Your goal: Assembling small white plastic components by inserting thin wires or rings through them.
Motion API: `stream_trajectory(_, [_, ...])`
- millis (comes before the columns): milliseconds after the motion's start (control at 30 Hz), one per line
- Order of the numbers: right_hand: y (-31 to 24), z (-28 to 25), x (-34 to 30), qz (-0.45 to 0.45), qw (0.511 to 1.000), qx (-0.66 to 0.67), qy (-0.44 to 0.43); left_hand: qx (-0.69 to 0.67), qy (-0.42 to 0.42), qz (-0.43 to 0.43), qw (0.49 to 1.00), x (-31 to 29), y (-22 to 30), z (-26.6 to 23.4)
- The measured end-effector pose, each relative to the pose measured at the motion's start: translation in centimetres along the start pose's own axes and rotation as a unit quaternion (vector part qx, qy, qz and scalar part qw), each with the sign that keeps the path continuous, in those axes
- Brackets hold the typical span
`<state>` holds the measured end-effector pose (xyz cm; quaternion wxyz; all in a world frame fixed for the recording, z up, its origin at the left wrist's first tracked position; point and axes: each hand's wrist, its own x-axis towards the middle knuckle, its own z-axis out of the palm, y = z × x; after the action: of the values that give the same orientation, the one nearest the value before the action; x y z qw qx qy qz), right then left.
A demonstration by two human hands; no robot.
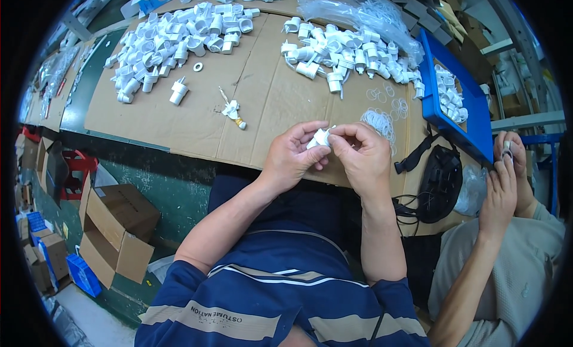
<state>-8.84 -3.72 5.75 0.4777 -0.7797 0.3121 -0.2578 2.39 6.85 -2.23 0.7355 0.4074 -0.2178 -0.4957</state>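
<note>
Close to the table's near edge, a small white plastic fitting [318,138] is held between my two hands. My left hand [291,154] is closed around its left side, with the thumb along the front. The thumb and fingertips of my right hand [364,153] pinch its right side; whether they also hold a thin ring cannot be made out. Just beyond my right hand lies a heap of thin white rings [379,121], with several loose ones beside it. A white part with a yellowish band [233,110] lies on the cardboard to the left.
Cardboard [197,129] covers the table. White fittings form a left pile [185,39] and a right pile [352,51]; more sit in a blue bin [462,132]. A black strapped pouch [440,183] lies at right, near a co-worker's hands [506,168]. An open carton [113,233] stands below left.
</note>
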Motion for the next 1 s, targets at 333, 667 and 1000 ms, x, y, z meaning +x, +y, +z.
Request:
stream_trajectory(333, [-0.4, 0.3, -0.2, -0.011, 1.0, -0.025, 0.004, 0.114, 0.003, 0.043, 0.993, -0.2, -0.6, -0.4])
stream_trajectory(667, [0.4, 1.4, -0.7, -0.134, 0.97, -0.199, 0.028, 0.039, -0.003, 0.055, 0.998, 0.2, -1.9, -1.8])
stream_trajectory(1000, [1.9, 3.0, -1.2, -0.146, 0.963, -0.223, 0.044, -0.274, -0.005, 0.0, 0.962, -0.6, -1.3, -0.4])
